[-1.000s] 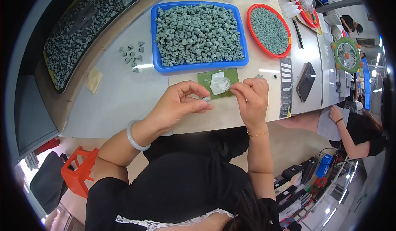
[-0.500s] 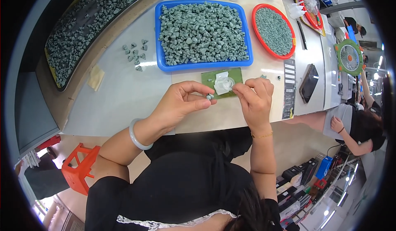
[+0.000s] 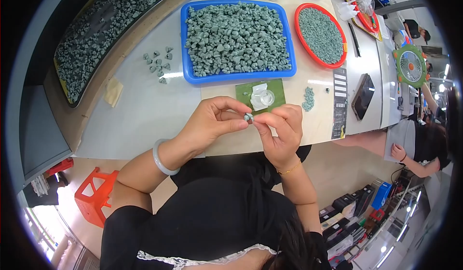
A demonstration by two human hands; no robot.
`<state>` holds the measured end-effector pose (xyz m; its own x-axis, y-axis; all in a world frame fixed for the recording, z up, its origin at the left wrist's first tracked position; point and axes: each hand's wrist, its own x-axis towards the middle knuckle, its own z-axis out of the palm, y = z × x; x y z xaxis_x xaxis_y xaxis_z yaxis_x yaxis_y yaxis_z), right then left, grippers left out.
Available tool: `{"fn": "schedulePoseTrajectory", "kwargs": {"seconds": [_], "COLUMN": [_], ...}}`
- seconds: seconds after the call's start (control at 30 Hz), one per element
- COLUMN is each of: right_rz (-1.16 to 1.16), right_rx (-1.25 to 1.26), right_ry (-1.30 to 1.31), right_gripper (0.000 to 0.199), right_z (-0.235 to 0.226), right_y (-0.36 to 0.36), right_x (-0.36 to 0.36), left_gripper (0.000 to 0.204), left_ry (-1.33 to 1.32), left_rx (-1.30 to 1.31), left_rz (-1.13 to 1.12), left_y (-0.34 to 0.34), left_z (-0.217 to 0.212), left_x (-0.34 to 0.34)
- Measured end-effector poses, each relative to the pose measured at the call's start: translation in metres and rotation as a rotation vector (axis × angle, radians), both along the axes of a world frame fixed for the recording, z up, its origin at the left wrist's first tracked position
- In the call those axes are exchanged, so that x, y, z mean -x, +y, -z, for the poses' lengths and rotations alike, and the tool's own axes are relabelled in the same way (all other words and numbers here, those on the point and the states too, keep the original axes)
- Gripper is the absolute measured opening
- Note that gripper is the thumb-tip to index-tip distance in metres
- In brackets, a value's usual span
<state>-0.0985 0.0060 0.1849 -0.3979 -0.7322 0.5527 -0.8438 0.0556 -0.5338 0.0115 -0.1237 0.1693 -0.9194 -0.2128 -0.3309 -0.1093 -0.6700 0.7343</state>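
Observation:
Between thumb and index finger, my left hand (image 3: 212,123) pinches a small grey-green stone piece (image 3: 248,117). My right hand (image 3: 282,130) has its fingertips pressed together and meets the piece from the right side; anything held in them is too small to make out. Just beyond both hands lies a green mat (image 3: 277,89), bearing white paper (image 3: 257,101) and a small clear round dish (image 3: 267,96). To the right of the mat is a little heap of pale green bits (image 3: 308,99).
A blue tray (image 3: 184,43) heaped with grey-green stones stands beyond the mat. Right of it is a red round tray (image 3: 297,28) of smaller bits. Several loose stones (image 3: 156,63) and a yellowish cloth (image 3: 113,92) lie left. A dark phone-like slab (image 3: 362,97) rests right.
My right hand has moved left and toward me, from beside the clear dish to the stone piece in my left hand. The heap of pale green bits is now uncovered.

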Motion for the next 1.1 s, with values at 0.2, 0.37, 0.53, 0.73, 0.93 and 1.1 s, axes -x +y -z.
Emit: {"fn": "schedulePoseTrajectory", "kwargs": {"seconds": [0.2, 0.37, 0.53, 0.73, 0.93, 1.1], "right_rz": [0.007, -0.061, -0.248, -0.192, 0.027, 0.148], "right_rx": [0.006, 0.016, 0.061, 0.089, 0.16, 0.089], "right_ry": [0.089, 0.173, 0.201, 0.161, -0.157, -0.26], "right_gripper": [0.017, 0.024, 0.024, 0.026, 0.02, 0.015], "right_z": [0.005, 0.011, 0.014, 0.022, 0.019, 0.024], "right_y": [-0.001, 0.005, 0.007, 0.009, 0.044, 0.054], "right_x": [-0.003, 0.002, 0.013, 0.012, 0.007, 0.005], "left_gripper": [0.021, 0.018, 0.018, 0.015, 0.015, 0.02], "left_ry": [-0.01, -0.015, 0.066, 0.062, 0.065, 0.019], "left_rx": [0.024, 0.066, 0.073, 0.063, 0.555, 1.015], "left_rz": [-0.001, 0.009, 0.037, 0.038, -0.031, -0.113], "left_y": [0.0, 0.001, 0.003, 0.002, -0.022, -0.08], "left_z": [0.003, 0.001, 0.003, -0.004, -0.026, -0.043], "left_x": [0.0, -0.002, -0.002, 0.001, 0.0, 0.017]}}
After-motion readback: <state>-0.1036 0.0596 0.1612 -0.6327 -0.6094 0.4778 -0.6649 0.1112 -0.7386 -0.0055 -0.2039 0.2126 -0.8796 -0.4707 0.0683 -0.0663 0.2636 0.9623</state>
